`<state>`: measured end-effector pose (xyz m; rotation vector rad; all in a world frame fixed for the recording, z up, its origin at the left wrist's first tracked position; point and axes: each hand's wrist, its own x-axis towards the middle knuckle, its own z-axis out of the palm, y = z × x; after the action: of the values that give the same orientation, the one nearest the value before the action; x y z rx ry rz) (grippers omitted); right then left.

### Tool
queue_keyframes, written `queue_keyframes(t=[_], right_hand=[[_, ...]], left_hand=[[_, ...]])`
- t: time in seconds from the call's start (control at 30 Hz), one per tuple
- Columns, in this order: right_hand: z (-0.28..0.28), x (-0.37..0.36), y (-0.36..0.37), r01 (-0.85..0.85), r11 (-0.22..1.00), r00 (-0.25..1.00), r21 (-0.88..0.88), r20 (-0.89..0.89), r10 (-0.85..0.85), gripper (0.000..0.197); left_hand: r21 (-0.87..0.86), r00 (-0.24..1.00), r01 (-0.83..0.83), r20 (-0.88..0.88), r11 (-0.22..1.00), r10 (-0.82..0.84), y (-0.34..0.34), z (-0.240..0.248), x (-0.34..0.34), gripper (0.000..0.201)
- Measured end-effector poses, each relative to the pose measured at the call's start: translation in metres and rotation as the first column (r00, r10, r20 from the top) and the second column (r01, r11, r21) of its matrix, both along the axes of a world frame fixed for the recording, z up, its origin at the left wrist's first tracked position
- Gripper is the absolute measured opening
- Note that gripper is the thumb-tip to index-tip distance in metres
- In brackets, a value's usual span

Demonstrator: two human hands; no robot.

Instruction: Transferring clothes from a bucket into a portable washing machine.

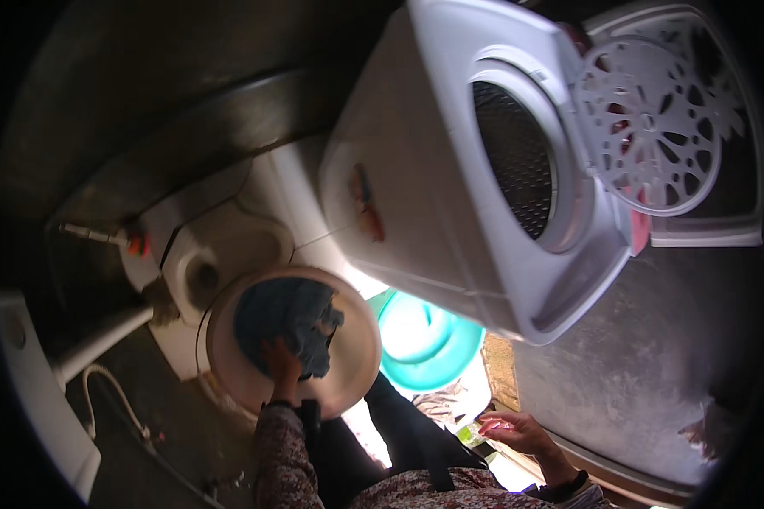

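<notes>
my left grip [282,360] touches the blue-grey cloth [301,312]; i can't tell whether it clasps it. my right grip [518,433] hangs apart, fingers loosely spread. the cloth lies bunched in the pale basin [350,382], from its left edge past the middle. by the basin's right edge sits a turquoise tub [454,360].

We get a dim view whose corners fall to black, straight edges bowing toward its border. Glare bleaches the middle of the turquoise basin [452,371]; the blue-grey cloth [301,312] lies in shade, its detail murky.
</notes>
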<state>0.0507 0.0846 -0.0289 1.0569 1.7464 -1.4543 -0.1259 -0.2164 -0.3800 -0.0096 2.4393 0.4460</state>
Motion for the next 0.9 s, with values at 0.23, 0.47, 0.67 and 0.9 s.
queue_keyframes(t=[0.23,0.47,0.67,0.9], right_hand=[[0.005,-0.008,-0.002,-0.049,0.998,0.996,0.046,-0.066,0.052,0.028],[-0.002,-0.022,0.002,-0.127,0.986,0.958,0.105,-0.246,0.149,0.029],[0.012,-0.06,0.005,-0.16,0.981,0.932,0.105,-0.31,0.186,0.03],[-0.007,-0.089,-0.02,-0.417,0.899,0.785,0.136,-0.445,0.431,0.036]], left_hand=[[0.174,0.985,-0.089,-0.132,0.981,0.113,-0.017,0.038,-0.004,0.052],[0.532,0.921,-0.384,0.166,0.755,0.352,-0.032,0.184,0.0,0.05],[0.618,0.917,-0.394,0.208,0.68,0.341,-0.05,0.348,-0.017,0.048],[0.774,0.773,-0.48,0.149,0.414,0.617,-0.096,0.441,0.005,0.064]])
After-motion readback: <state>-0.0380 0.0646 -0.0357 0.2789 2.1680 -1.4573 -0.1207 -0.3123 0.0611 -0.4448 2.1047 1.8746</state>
